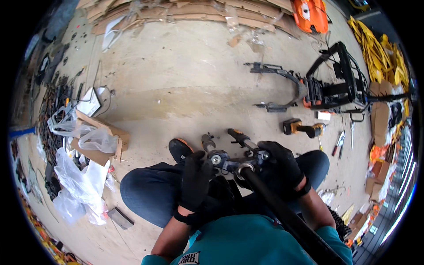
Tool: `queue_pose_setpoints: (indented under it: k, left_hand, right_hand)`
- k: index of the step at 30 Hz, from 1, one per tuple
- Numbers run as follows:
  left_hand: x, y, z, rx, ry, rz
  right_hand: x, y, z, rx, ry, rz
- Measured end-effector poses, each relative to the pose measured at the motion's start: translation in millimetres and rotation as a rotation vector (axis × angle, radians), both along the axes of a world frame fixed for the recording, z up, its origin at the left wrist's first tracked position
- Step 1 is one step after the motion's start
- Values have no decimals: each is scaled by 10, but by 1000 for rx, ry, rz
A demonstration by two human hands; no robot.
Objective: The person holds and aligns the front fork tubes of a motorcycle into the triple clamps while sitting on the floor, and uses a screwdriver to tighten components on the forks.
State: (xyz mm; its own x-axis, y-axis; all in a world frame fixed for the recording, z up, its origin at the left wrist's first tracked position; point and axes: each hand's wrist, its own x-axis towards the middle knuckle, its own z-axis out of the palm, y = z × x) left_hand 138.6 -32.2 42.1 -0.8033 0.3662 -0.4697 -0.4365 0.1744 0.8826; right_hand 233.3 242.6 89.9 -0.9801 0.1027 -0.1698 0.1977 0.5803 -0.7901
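I sit on a concrete floor with a black metal assembly point(234, 160) across my lap, made of a joint with bolts and short arms. A long black tube point(282, 207) runs from that joint back toward my right shoulder. My left hand point(194, 179), in a black glove, grips the left side of the joint by a round silver fitting point(216, 159). My right hand point(282, 165), also gloved, closes over the right side of the joint where the tube meets it. Two short handles point(240, 137) stick out from the joint, away from me.
A black frame with curved arms point(309, 88) lies ahead at the right, with a yellow and black power drill point(302, 128) and hand tools point(340, 141) near it. An open cardboard box with plastic bags point(95, 141) sits to my left. Flattened cardboard point(194, 13) lines the far edge.
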Motion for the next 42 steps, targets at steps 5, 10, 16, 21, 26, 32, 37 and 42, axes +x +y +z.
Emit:
queue_pose_setpoints:
  k: [5, 10, 16, 21, 26, 32, 37, 42]
  left_hand:
    - [-86, 21, 69, -6, 102, -44]
    - [-109, 18, 110, 17, 124, -76]
    - [-172, 86, 113, 96, 126, -127]
    - [-184, 165, 56, 58, 85, -48]
    - [-189, 154, 3, -54, 162, -93]
    - [-187, 153, 8, -113, 293, -140]
    - [-160, 208, 4, -10, 410, -143]
    - [-224, 247, -124, 28, 463, -179]
  right_hand:
    - [127, 35, -164, -28, -45, -59]
    - [162, 1, -207, -51, -36, -89]
    - [142, -5, -186, -12, -26, -85]
    - [59, -16, -226, -120, -18, -142]
    - [30, -19, -227, -153, -93, -177]
    - [69, 7, -262, -151, 3, -136]
    - [101, 40, -316, -133, 23, -112]
    - [64, 78, -366, -74, 60, -108]
